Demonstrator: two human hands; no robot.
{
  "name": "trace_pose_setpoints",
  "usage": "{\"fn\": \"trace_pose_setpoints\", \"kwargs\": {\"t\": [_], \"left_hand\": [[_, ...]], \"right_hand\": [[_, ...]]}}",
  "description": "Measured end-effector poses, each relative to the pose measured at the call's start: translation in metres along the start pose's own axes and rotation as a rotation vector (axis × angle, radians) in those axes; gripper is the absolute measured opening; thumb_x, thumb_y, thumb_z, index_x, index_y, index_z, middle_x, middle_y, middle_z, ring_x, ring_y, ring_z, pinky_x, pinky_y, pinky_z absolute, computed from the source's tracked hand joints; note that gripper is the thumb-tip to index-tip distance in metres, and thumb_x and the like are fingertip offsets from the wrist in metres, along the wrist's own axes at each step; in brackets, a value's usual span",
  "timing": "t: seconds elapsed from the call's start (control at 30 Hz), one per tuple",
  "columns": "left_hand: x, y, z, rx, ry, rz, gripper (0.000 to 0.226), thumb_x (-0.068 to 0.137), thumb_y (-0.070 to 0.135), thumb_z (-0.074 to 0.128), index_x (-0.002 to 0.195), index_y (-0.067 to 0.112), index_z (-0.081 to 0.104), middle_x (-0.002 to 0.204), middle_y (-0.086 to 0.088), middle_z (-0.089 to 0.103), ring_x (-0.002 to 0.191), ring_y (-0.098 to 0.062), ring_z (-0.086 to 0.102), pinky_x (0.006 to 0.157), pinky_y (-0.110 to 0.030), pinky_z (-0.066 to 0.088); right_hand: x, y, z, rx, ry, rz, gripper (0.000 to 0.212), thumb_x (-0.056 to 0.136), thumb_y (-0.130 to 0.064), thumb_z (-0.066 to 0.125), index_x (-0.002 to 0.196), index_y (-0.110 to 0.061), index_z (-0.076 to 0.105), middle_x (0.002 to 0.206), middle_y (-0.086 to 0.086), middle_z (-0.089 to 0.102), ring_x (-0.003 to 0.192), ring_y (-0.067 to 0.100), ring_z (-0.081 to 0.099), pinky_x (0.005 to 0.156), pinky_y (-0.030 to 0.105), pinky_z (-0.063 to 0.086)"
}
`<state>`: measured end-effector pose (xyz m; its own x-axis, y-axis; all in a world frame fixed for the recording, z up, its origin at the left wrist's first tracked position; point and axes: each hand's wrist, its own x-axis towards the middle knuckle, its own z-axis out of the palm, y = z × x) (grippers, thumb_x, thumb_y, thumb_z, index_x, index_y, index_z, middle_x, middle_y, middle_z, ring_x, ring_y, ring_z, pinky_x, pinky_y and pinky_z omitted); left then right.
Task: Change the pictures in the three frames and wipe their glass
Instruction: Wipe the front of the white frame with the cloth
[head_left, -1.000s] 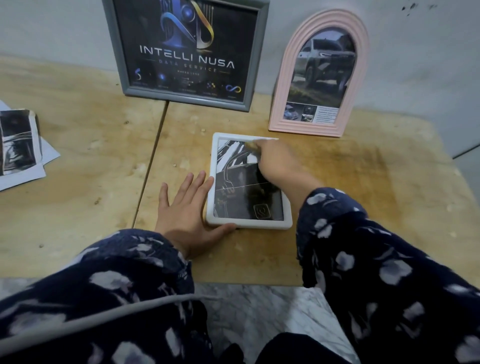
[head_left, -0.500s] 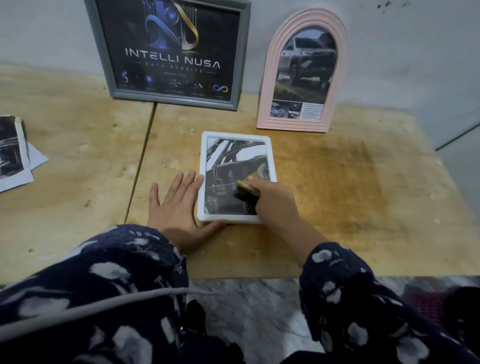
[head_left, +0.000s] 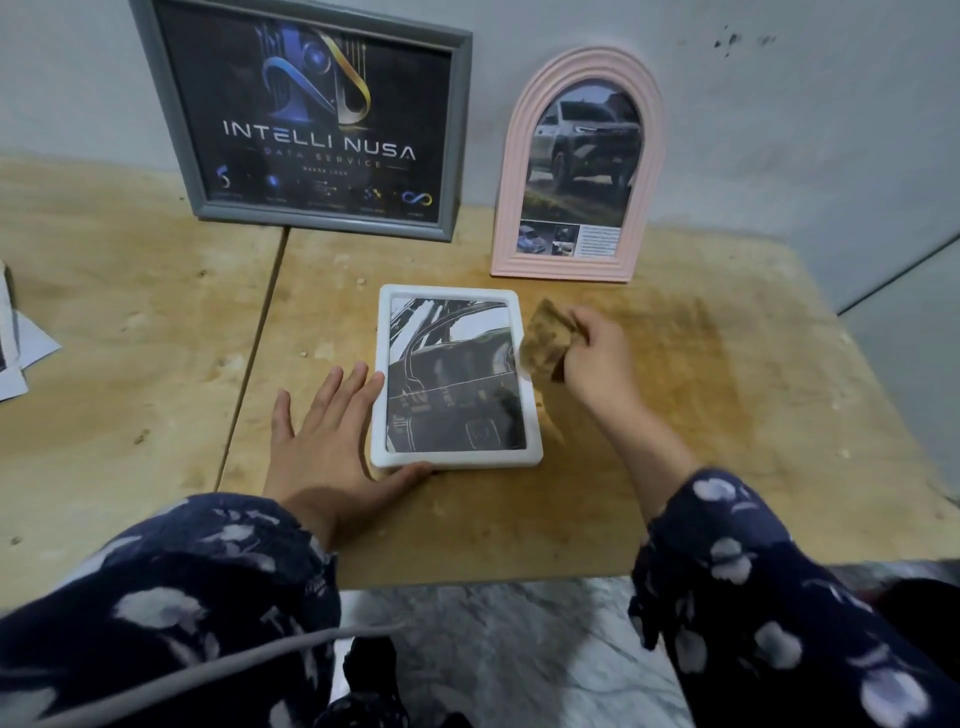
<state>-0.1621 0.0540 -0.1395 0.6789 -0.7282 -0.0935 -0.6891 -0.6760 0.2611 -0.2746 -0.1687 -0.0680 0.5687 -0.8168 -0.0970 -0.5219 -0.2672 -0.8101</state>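
Note:
A white frame (head_left: 453, 460) with a black-and-white picture lies flat on the wooden table (head_left: 675, 415). My left hand (head_left: 327, 431) lies flat beside its left edge, thumb against the frame's near corner. To the right of the frame, lifted off the glass, my right hand (head_left: 597, 358) pinches a brown cloth (head_left: 545, 340). A grey frame (head_left: 311, 119) with a dark poster and a pink arched frame (head_left: 582, 166) with a car photo lean against the wall at the back.
Loose prints and papers (head_left: 15, 353) lie at the table's far left edge. A seam (head_left: 249, 374) runs between two table boards left of the white frame. Marble floor (head_left: 493, 649) shows below the near edge.
My right hand wiped the cloth down the white frame's glass, then lifted it off to the right of the frame. My left hand stayed in place.

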Motion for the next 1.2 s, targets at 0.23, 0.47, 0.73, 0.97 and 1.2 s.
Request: {"fn": "trace_pose_setpoints", "kwargs": {"t": [0.23, 0.47, 0.73, 0.97, 1.2], "left_hand": [[0.002, 0.000, 0.001, 0.009, 0.002, -0.011, 0.109, 0.062, 0.096, 0.013, 0.152, 0.035, 0.002, 0.159, 0.017, -0.004, 0.142, 0.000, -0.014, 0.116, -0.051, -0.009], [0.002, 0.000, 0.001, 0.005, 0.011, -0.009, 0.108, 0.063, 0.095, 0.015, 0.152, 0.036, 0.003, 0.159, 0.017, -0.003, 0.143, 0.000, -0.014, 0.116, -0.051, -0.009], [0.002, 0.000, 0.004, -0.009, 0.041, 0.006, 0.106, 0.065, 0.094, 0.022, 0.152, 0.034, 0.008, 0.160, 0.016, 0.004, 0.145, -0.002, -0.007, 0.116, -0.051, -0.008], [-0.002, 0.000, 0.006, -0.014, 0.073, 0.029, 0.104, 0.067, 0.092, 0.023, 0.152, 0.033, 0.013, 0.160, 0.012, 0.011, 0.147, -0.007, 0.001, 0.116, -0.054, -0.003], [-0.004, 0.001, 0.007, -0.025, 0.109, 0.023, 0.109, 0.063, 0.095, 0.025, 0.152, 0.032, 0.015, 0.160, 0.011, 0.014, 0.148, -0.009, 0.005, 0.116, -0.054, 0.000]], "right_hand": [[0.084, -0.002, 0.021, -0.552, 0.072, -0.180, 0.039, 0.094, -0.020, 0.038, 0.127, -0.021, 0.057, 0.123, 0.008, 0.063, 0.114, 0.031, 0.055, 0.099, 0.046, 0.041], [0.091, 0.015, 0.042, -0.663, 0.052, -0.276, 0.040, 0.085, -0.002, 0.043, 0.103, -0.027, 0.069, 0.103, 0.003, 0.070, 0.098, 0.030, 0.059, 0.085, 0.035, 0.041], [0.060, 0.026, 0.038, -0.512, -0.001, -0.133, 0.055, 0.079, 0.006, 0.038, 0.102, -0.033, 0.068, 0.102, 0.000, 0.070, 0.097, 0.030, 0.061, 0.082, 0.045, 0.052], [0.005, 0.043, 0.031, -0.545, -0.070, -0.072, 0.050, 0.084, 0.001, 0.041, 0.112, -0.033, 0.065, 0.106, 0.001, 0.067, 0.097, 0.030, 0.060, 0.084, 0.045, 0.051], [-0.068, 0.071, 0.031, -0.555, 0.261, -0.406, 0.034, 0.061, 0.011, 0.068, 0.083, -0.013, 0.076, 0.066, 0.006, 0.068, 0.050, 0.027, 0.061, 0.047, 0.026, 0.050]]}}
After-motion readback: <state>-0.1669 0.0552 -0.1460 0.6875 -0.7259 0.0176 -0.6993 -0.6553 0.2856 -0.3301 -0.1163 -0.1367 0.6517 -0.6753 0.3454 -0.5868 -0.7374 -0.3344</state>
